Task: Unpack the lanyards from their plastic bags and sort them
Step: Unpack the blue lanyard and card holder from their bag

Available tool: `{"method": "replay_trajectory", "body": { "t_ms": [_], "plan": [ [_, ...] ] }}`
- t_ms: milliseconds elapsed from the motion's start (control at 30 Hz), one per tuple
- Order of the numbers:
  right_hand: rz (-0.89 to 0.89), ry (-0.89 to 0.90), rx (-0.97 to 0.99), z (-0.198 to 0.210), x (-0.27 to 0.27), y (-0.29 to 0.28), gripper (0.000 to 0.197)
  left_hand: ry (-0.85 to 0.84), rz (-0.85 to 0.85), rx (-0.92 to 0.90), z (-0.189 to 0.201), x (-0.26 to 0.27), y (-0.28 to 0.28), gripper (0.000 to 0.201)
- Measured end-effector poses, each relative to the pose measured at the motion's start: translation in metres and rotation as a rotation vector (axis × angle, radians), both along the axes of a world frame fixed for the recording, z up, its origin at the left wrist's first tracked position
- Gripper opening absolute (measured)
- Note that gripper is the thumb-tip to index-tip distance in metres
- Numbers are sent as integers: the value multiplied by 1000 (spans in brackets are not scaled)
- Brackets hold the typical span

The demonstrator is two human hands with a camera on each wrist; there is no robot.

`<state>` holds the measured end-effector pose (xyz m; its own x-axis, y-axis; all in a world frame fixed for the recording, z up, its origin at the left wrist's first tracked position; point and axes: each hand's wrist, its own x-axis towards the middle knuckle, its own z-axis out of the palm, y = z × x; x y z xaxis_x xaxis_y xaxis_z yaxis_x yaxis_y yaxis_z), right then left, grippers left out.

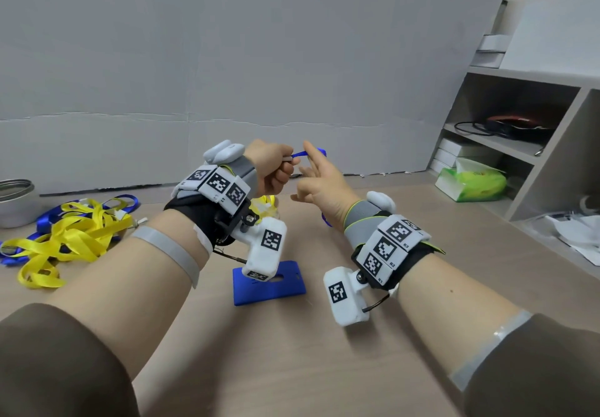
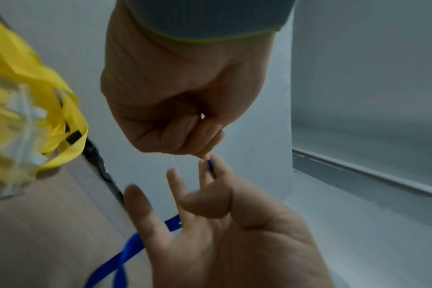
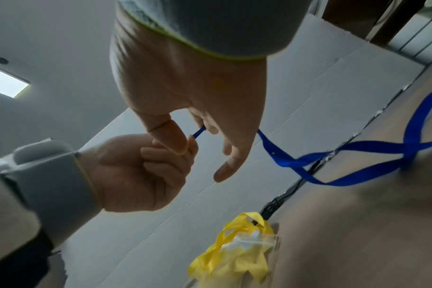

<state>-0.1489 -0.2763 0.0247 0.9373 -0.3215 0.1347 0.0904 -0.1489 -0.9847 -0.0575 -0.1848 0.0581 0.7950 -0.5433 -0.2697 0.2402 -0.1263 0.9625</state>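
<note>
above the tabletop (image 1: 324,368), the left hand (image 1: 276,169) pinches one end of the blue lanyard (image 3: 353,155), its other fingers curled. the right hand (image 1: 319,189) holds the strap with fingers loosely spread. the ribbon looks light, limp and slick, best held near its end. it runs from the hands down to the tabletop, twisting. just beside it lies a bagged yellow lanyard (image 3: 237,255).

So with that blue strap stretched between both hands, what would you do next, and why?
Probably carry the blue lanyard left and lay it on the pile of loose lanyards. The left hand pinches its end, the right hand holds it between the fingers, and it is already out of its bag. A bagged yellow lanyard still waits on the table.
</note>
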Motion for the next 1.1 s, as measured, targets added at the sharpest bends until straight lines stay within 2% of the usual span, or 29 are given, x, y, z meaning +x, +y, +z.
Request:
{"method": "replay_trajectory", "body": {
  "t_ms": [167, 367, 533, 633, 700, 767, 800, 867, 1033, 1100],
  "plan": [
    [-99, 8, 6, 1, -4, -20, 82, -61, 79, 15, -1, 6, 3, 36],
    [-277, -12, -12, 8, -8, -55, 84, -94, 151, 21, -6, 11, 7, 36],
    [-435, 52, 30, 14, -9, -85, 82, -128, 197, 42, -4, 11, 5, 35],
    [-465, 113, 69, 13, -6, -98, 85, -130, 223, 73, -5, 11, 4, 32],
    [-468, 227, 58, 11, -7, -101, 72, -142, 221, 96, -6, 10, 2, 28],
    [-470, 405, 29, 10, -14, -100, 41, -149, 195, 121, -6, 9, 1, 25],
    [-459, 497, 17, 9, -17, -99, 31, -142, 169, 137, -7, 7, 1, 22],
    [-438, 600, -4, 6, -20, -101, 24, -131, 117, 164, -8, 4, 0, 16],
    [-342, 582, -61, 6, -16, -94, 10, -211, 52, 161, -12, 3, -2, 9],
    [-264, 540, -45, 8, -16, -82, 13, -270, 19, 158, -14, 2, -2, 12]
  ]
}}
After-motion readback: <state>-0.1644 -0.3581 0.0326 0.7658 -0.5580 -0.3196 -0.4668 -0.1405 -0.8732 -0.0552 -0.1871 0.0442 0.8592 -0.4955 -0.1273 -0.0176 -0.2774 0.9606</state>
